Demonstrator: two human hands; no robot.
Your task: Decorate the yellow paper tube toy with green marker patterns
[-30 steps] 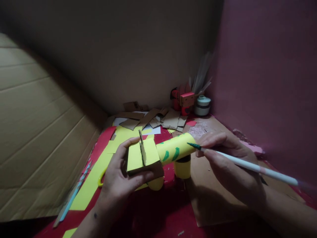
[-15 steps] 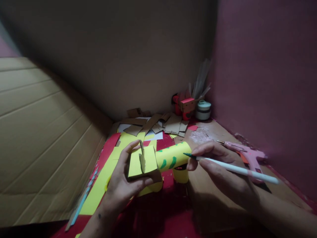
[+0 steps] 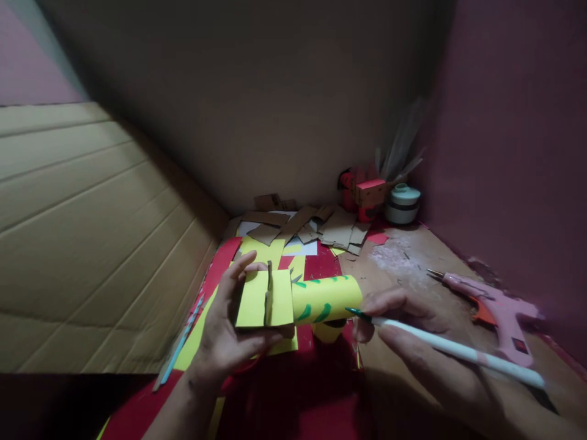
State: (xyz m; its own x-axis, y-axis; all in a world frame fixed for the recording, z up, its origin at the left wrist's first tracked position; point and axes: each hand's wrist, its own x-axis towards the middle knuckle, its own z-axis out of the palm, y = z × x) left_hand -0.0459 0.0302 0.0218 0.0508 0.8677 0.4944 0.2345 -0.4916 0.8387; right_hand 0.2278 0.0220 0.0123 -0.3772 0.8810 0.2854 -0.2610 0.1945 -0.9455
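Note:
My left hand (image 3: 224, 327) is closed around the box-shaped end of a yellow paper-and-cardboard model (image 3: 280, 299). Two upright cardboard tabs stand out of that boxy part. From it a yellow paper tube (image 3: 337, 293) points right, carrying several green painted stripes. In my right hand (image 3: 413, 330) is a white-handled paintbrush (image 3: 468, 349), pinched near its tip. The dark green tip is at the tube's lower right surface, and I cannot tell whether it touches. My right fingertips are beside the tube's right end.
A pink glue gun (image 3: 495, 305) lies on the right. Cardboard scraps (image 3: 337, 229) and yellow paper lie farther back. At the back stand a red-topped cardboard figure (image 3: 370, 194) and a lidded pot (image 3: 402, 205). A cardboard panel (image 3: 92, 244) slopes along the left; a blue-striped stick (image 3: 183, 339) lies beside it.
The view has swung, shifting the background rightward. The yellow model has turned slightly, so its tube lies more level. The brush tip is lower on the tube than before.

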